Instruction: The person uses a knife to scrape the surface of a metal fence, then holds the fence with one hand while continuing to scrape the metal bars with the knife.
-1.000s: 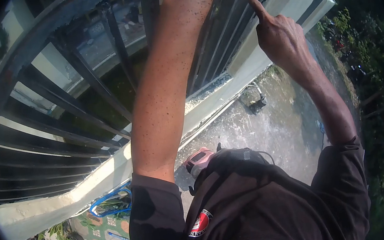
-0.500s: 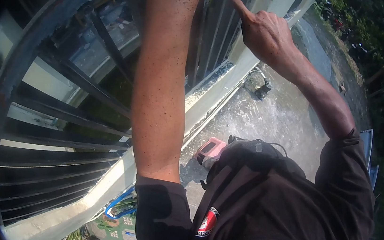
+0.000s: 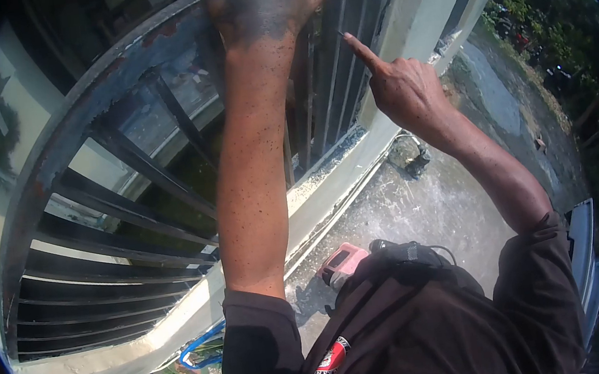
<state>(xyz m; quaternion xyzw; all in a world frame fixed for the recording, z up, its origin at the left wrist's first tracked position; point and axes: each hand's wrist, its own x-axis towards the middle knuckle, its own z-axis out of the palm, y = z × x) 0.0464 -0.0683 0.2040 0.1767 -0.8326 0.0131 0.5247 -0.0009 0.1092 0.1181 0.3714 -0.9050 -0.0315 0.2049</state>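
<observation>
My left hand [image 3: 260,7] is at the curved top rail [image 3: 138,39] of a dark metal fence, back of the hand up and smeared dark. Its thumb sticks out to the right; the fingers go over the rail and are cut off by the frame's top. To its right, my right hand [image 3: 407,90] has its index finger stretched toward the upright fence bars [image 3: 334,65], the other fingers curled in. A thin dark tip shows just past that fingertip; what the curled fingers hold is hidden. Paint or dirt specks cover both forearms.
Below the bars runs a cream concrete ledge [image 3: 328,176], ending at a pale pillar [image 3: 420,11]. A dark lump [image 3: 408,156] and a pink-and-black object [image 3: 341,263] are on the concrete ground. A blue tube [image 3: 199,346] lies lower left; greenery borders the right.
The view has tilted up, so the fence and both hands sit lower and more of my left hand shows. My right fingertip is slightly further left along the bars.
</observation>
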